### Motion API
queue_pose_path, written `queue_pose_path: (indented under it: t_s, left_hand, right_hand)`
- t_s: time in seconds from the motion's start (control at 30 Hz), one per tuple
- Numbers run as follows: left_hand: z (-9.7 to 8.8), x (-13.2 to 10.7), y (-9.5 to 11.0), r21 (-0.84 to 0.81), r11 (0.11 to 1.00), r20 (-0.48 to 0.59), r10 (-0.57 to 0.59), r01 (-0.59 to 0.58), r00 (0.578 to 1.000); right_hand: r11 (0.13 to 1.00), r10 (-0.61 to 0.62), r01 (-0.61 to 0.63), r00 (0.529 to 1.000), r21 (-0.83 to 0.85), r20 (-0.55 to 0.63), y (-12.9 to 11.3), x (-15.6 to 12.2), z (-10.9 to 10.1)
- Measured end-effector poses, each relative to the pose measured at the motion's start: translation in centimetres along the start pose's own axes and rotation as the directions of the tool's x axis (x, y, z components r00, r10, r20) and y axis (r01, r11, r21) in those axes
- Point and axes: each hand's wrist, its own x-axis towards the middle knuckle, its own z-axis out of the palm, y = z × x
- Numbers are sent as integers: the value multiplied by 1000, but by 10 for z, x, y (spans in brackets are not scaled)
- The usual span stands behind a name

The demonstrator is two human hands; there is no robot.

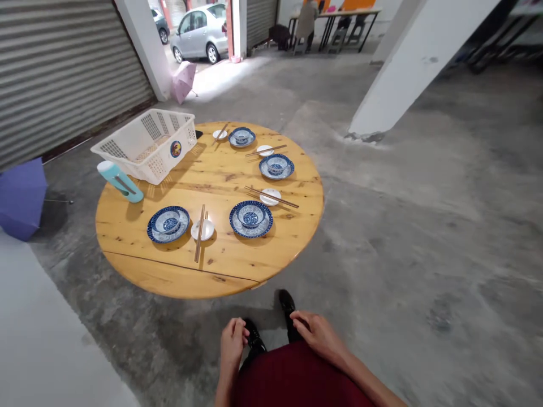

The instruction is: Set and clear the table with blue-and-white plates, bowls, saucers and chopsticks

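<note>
Both of my hands hang in front of my body, short of the round wooden table [169, 277]. My left hand [233, 340] is loosely closed, fingers curled, with nothing visible in it. To its right, my right hand [316, 333] has its fingers bent together, and no object shows in it. Nearest to them on the table are a blue-patterned plate [266, 227] with a bowl [250, 215] on it, and a small white dish [206, 230] with chopsticks [199, 234] across it. Another bowl [168, 220] sits on a blue-rimmed plate [182, 232] at the left.
More settings line the table's right side, including a far plate [292, 168]. A white plastic basket [139, 165] and a light-blue bottle [121, 181] stand at the left. Umbrellas [21, 195] lie on the floor. A white pillar [399, 85] rises at the right; people sit far back.
</note>
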Motion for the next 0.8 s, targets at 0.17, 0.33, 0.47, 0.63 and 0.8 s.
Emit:
queue_pose_path:
  t_s: [0.17,0.33,0.47,0.63,0.8]
  left_hand:
    - [23,3,12,74,997,-4,30,-30,1000]
    - [79,7,25,253,967,7,20,-21,1000]
    - [151,9,48,342,936,80,56,-80,995]
    - [251,6,83,545,812,231,92,-207,969]
    - [326,0,120,647,665,370,152,-372,916]
  right_hand:
    - [997,-64,66,996,-36,60,15,2,-20]
    - [998,-57,57,997,8,47,63,4,-64]
    - [995,34,-27,997,95,-70,124,-1,-113]
    - [967,197,-154,957,202,-212,212,-25,-176]
    - [903,379,-310,901,298,-212,287,-49,-224]
